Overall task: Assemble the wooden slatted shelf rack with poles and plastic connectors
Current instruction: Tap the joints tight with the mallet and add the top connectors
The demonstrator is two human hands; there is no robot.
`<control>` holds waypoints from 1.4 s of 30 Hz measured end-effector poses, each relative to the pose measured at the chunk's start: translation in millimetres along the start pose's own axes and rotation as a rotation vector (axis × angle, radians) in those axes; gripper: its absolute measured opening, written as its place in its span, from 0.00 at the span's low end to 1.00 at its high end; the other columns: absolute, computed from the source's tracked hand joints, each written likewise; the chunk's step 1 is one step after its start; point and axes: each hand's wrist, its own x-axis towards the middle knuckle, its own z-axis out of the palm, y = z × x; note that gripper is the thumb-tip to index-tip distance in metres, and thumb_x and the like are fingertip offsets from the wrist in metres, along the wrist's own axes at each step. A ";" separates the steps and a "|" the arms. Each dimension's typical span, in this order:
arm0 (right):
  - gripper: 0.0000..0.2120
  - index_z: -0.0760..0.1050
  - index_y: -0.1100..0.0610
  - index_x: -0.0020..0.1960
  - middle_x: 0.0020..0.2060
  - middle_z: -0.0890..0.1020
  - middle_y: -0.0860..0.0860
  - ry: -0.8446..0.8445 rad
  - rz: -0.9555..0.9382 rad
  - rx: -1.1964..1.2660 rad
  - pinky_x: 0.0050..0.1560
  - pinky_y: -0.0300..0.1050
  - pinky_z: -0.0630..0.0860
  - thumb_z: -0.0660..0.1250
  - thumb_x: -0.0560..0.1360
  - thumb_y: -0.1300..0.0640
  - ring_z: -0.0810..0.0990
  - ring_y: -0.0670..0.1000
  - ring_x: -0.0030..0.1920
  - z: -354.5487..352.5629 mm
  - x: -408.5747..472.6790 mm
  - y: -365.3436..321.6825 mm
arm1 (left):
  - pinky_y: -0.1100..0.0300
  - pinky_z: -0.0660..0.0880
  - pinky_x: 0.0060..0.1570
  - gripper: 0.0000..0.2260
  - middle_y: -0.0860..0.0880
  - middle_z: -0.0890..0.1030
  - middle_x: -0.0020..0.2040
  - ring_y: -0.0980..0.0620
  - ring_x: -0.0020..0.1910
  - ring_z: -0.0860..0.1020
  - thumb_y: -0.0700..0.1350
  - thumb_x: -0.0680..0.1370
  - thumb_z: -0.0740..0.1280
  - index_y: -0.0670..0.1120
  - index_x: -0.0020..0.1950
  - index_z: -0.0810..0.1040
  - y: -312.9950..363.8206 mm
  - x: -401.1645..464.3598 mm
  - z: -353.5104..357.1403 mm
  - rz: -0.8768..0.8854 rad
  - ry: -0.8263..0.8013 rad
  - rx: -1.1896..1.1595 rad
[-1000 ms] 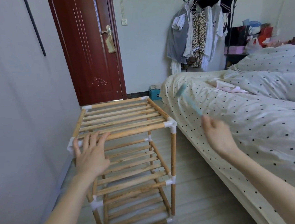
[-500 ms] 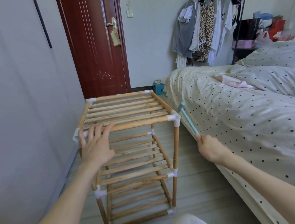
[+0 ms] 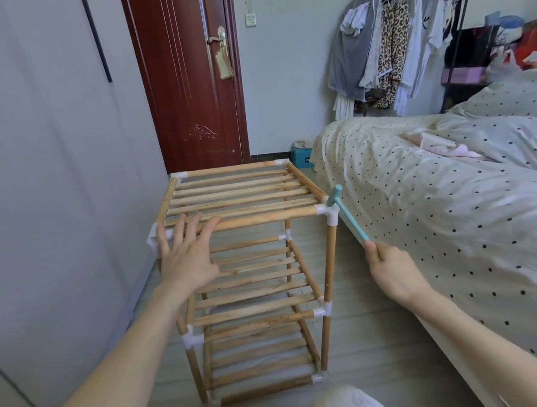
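Note:
The wooden slatted shelf rack (image 3: 244,199) stands upright on the floor with three slatted tiers joined by poles and white plastic connectors. My left hand (image 3: 189,255) lies flat with spread fingers on the front rail of the top tier, near its left corner. My right hand (image 3: 393,273) grips the handle of a small teal hammer (image 3: 347,212). The hammer head sits on the white connector (image 3: 328,212) at the top tier's front right corner.
A bed (image 3: 455,203) with a polka-dot cover runs along the right, close to the rack. A grey wall is on the left, a dark red door (image 3: 188,77) behind the rack, a clothes rack (image 3: 402,36) at the back. My slippered feet show at the bottom.
My right hand swung the teal hammer down from above the bed onto the front right top connector. My left hand stayed flat on the top tier.

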 end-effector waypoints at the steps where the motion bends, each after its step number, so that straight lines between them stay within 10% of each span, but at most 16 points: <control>1: 0.20 0.66 0.57 0.36 0.31 0.74 0.53 0.014 -0.015 0.036 0.37 0.49 0.67 0.49 0.82 0.49 0.71 0.56 0.34 2.0 -1.7 -1.0 | 0.42 0.31 0.68 0.39 0.50 0.50 0.77 0.47 0.76 0.45 0.45 0.70 0.67 0.60 0.74 0.48 1.0 -1.5 0.0 0.000 0.003 0.005; 11: 0.18 0.68 0.58 0.41 0.30 0.71 0.53 0.047 0.338 0.691 0.29 0.43 0.72 0.48 0.83 0.52 0.71 0.51 0.30 62.1 -10.0 19.8 | 0.45 0.29 0.69 0.41 0.43 0.39 0.77 0.44 0.75 0.35 0.38 0.73 0.65 0.53 0.76 0.41 15.9 -38.4 34.6 0.126 0.241 -0.040; 21: 0.16 0.65 0.56 0.39 0.20 0.63 0.46 -0.013 0.801 0.917 0.19 0.36 0.61 0.50 0.82 0.52 0.59 0.44 0.18 128.4 -40.0 112.2 | 0.40 0.34 0.69 0.30 0.50 0.32 0.76 0.47 0.73 0.30 0.55 0.82 0.51 0.56 0.75 0.32 27.5 -76.6 172.1 0.212 -0.703 -0.105; 24: 0.17 0.62 0.54 0.37 0.25 0.62 0.50 0.254 0.882 1.027 0.18 0.33 0.62 0.47 0.83 0.51 0.62 0.46 0.23 138.2 -47.8 115.5 | 0.38 0.32 0.68 0.33 0.51 0.31 0.75 0.46 0.74 0.31 0.54 0.81 0.53 0.56 0.73 0.30 26.7 -82.9 189.4 0.174 -0.703 -0.076; 28: 0.18 0.59 0.53 0.35 0.20 0.58 0.45 -0.299 0.863 1.123 0.20 0.36 0.55 0.48 0.83 0.51 0.55 0.44 0.19 170.1 -73.4 100.8 | 0.37 0.33 0.67 0.37 0.51 0.29 0.74 0.47 0.74 0.31 0.53 0.80 0.56 0.57 0.71 0.26 24.6 -84.7 194.7 0.166 -0.696 -0.039; 32: 0.19 0.59 0.53 0.36 0.18 0.59 0.44 0.076 0.854 1.411 0.19 0.34 0.54 0.45 0.83 0.49 0.55 0.43 0.18 162.5 -62.6 103.6 | 0.38 0.33 0.68 0.39 0.52 0.28 0.74 0.47 0.74 0.31 0.52 0.79 0.57 0.58 0.69 0.24 24.9 -82.5 193.0 0.163 -0.720 -0.028; 36: 0.20 0.59 0.53 0.33 0.19 0.58 0.45 -0.350 0.988 1.386 0.22 0.32 0.48 0.48 0.82 0.48 0.48 0.45 0.22 167.0 -67.0 96.5 | 0.39 0.33 0.68 0.39 0.52 0.28 0.74 0.47 0.74 0.31 0.51 0.78 0.58 0.58 0.71 0.27 23.0 -81.3 191.1 0.153 -0.733 -0.017; 40: 0.20 0.56 0.53 0.33 0.16 0.57 0.45 0.063 0.948 1.478 0.20 0.34 0.49 0.45 0.83 0.50 0.49 0.45 0.18 151.4 -47.7 107.5 | 0.39 0.32 0.68 0.40 0.52 0.28 0.74 0.47 0.73 0.30 0.51 0.78 0.58 0.59 0.70 0.26 24.2 -80.7 191.8 0.146 -0.735 -0.014; 42: 0.20 0.57 0.53 0.33 0.17 0.57 0.45 -0.142 1.000 1.413 0.22 0.34 0.48 0.46 0.82 0.50 0.51 0.45 0.17 157.1 -54.6 102.4 | 0.39 0.32 0.68 0.41 0.52 0.27 0.73 0.47 0.73 0.30 0.51 0.78 0.59 0.58 0.66 0.22 25.4 -81.0 192.5 0.138 -0.740 -0.008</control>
